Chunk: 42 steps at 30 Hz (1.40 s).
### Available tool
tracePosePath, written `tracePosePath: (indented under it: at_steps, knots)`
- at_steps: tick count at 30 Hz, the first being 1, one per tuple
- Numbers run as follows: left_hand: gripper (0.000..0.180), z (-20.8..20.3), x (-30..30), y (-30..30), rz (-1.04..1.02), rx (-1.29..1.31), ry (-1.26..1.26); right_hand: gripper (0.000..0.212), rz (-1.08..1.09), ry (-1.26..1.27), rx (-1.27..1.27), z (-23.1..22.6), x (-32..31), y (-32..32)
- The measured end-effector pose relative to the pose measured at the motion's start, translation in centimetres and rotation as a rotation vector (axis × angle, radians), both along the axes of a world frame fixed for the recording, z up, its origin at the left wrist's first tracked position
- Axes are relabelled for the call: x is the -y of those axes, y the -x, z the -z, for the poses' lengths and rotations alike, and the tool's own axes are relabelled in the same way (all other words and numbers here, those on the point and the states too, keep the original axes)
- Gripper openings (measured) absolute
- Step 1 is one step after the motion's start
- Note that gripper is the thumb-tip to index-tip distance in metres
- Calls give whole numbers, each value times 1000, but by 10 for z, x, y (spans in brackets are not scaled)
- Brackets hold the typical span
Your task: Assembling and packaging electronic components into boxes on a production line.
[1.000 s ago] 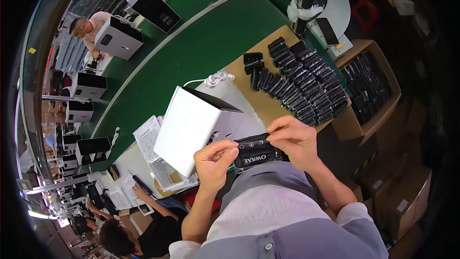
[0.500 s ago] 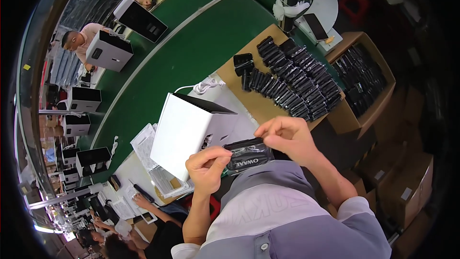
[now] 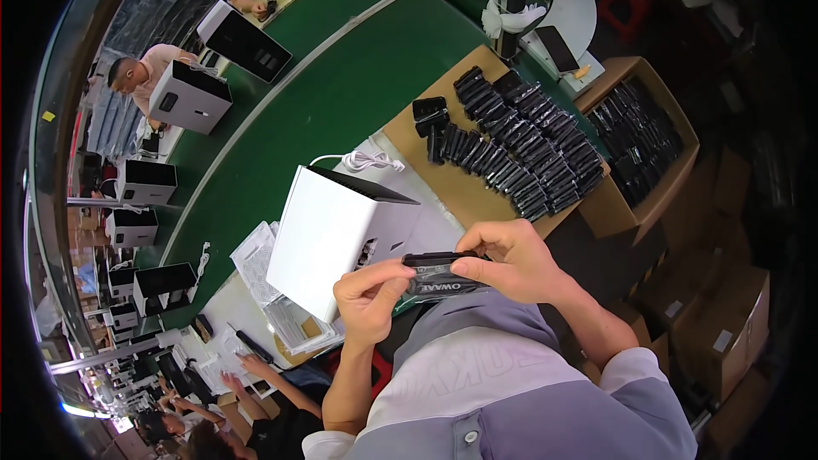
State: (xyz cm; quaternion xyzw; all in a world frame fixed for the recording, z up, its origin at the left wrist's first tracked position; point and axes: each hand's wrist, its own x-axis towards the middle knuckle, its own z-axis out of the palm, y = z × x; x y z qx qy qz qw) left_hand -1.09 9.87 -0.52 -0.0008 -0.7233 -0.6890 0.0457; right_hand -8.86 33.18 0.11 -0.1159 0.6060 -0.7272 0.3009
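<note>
In front of my waist, both hands hold a flat black part in a clear plastic bag [image 3: 436,279]. My left hand [image 3: 368,298] pinches its left end between thumb and fingertips. At the other end, my right hand [image 3: 515,262] grips the upper edge, with the thumb across the near face. Just beyond my left hand stands a white box-shaped appliance [image 3: 311,234] with a black top panel. Its bundled white cord [image 3: 371,160] lies behind it on the worktable. The fingers partly cover the ends of the bagged part.
Rows of bagged black parts [image 3: 541,149] lie on a cardboard sheet [image 3: 407,129] at right, beside an open carton [image 3: 629,215] of more. A green conveyor belt [image 3: 341,68] curves past the table. White perforated panels [image 3: 256,254] sit left of the appliance. Several co-workers and similar appliances [image 3: 189,98] are farther off.
The bagged part has tipped, so its face looks narrower and its top edge shows more. My right hand has come slightly lower and closer, its thumb now on the bag's face.
</note>
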Motion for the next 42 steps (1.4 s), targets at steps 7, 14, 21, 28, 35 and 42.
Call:
tracePosePath:
  at_steps: [7,14,21,28,35,42]
  knots:
    - [46,-31,3,22,175,91,260,15,8,-179,-325,-17,5,6]
    - [21,-39,16,34,423,332,322,18,-210,-184,-385,-18,-12,34]
    - [14,4,-21,23,-76,239,-357,72,128,238,-28,38,4,4]
    - [31,12,-64,8,-127,329,-563,33,195,64,-9,30,16,3]
    - [32,0,-9,19,61,292,-315,24,-408,-189,-101,5,-17,54]
    - [34,1,-25,20,31,366,-371,13,28,103,122,28,0,28]
